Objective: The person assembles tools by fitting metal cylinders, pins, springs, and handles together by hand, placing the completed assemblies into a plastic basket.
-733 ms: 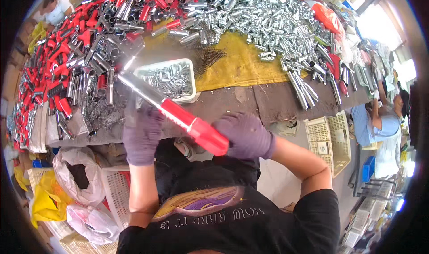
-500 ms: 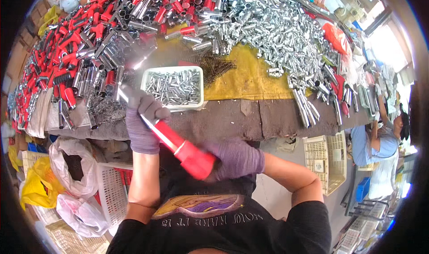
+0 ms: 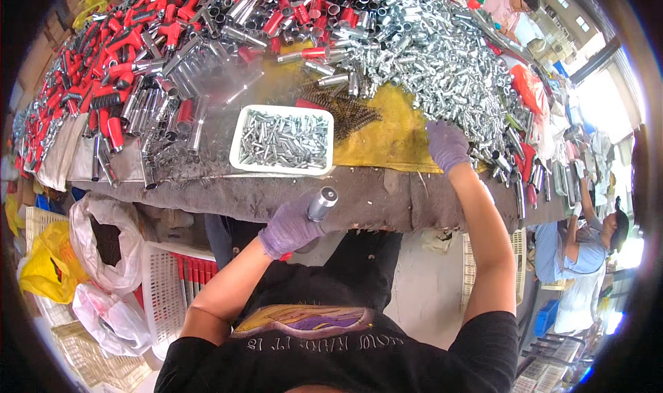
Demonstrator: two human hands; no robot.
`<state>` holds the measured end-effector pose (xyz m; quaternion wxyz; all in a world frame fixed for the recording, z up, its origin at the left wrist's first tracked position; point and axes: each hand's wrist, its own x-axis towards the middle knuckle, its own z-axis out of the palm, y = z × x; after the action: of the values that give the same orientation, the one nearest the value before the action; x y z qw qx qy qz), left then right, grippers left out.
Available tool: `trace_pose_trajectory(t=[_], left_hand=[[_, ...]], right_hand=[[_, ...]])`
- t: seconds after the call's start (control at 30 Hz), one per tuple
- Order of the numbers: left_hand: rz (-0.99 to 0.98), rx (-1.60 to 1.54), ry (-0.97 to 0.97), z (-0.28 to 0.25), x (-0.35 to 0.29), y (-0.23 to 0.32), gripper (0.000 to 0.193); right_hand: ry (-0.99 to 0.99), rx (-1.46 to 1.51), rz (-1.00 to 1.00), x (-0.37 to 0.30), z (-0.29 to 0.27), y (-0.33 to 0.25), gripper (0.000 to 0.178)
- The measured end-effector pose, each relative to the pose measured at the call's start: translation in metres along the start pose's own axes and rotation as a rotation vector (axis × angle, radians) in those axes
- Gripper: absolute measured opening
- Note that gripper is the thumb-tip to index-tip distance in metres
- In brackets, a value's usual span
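Holding a chrome tube [image 3: 322, 204] upright-ish in the left hand [image 3: 293, 226], this person's got the purple-gloved fingers wrapped firmly around it, out in front of the brown bench edge [image 3: 373, 203], with the round end facing the camera and a bit of red peeking out under the glove. The right hand [image 3: 449, 146] is over at the near side of the heap of small silver parts [image 3: 442, 61], fingertips right at it; can't tell if it's pinching anything. Progress-wise, I'd call this one piece mid-job, since it's in hand and not set down anywhere. There's a batch of red-and-chrome tubes [image 3: 197, 275] standing in the white crate [image 3: 160, 289] down left, maybe finished ones, but that's a guess. Loads left up top, though: a massive pile of red and chrome pieces [image 3: 110, 75], plus a white tray [image 3: 283, 171] full of little metal pins. Compared with half a second ago, the big change is the right hand: it was down at the red end of the tube, and now it's off at the silver stuff. The tube's swung from lying slantwise across both hands to pointing up in the left alone.
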<state>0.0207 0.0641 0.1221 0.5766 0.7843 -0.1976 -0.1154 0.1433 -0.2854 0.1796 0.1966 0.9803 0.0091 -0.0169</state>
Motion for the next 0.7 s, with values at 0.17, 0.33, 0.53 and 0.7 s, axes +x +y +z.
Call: trace_pose_trajectory(t=[0.17, 0.33, 0.53, 0.7], left_hand=[[-0.036, -0.105, -0.092, -0.009, 0.007, 0.015, 0.053], [0.102, -0.131, -0.043, -0.006, 0.007, 0.008, 0.044], [-0.157, -0.248, -0.147, -0.014, 0.002, 0.03, 0.041], [0.152, -0.226, -0.03, -0.003, 0.0, 0.003, 0.043]], right_hand=[[0.004, 0.005, -0.007, -0.001, 0.003, -0.001, 0.023], [0.151, 0.146, -0.093, -0.008, 0.009, 0.007, 0.029], [0.114, 1.299, -0.209, -0.09, -0.116, -0.101, 0.027], [0.381, 1.133, -0.634, -0.117, -0.133, -0.138, 0.019]])
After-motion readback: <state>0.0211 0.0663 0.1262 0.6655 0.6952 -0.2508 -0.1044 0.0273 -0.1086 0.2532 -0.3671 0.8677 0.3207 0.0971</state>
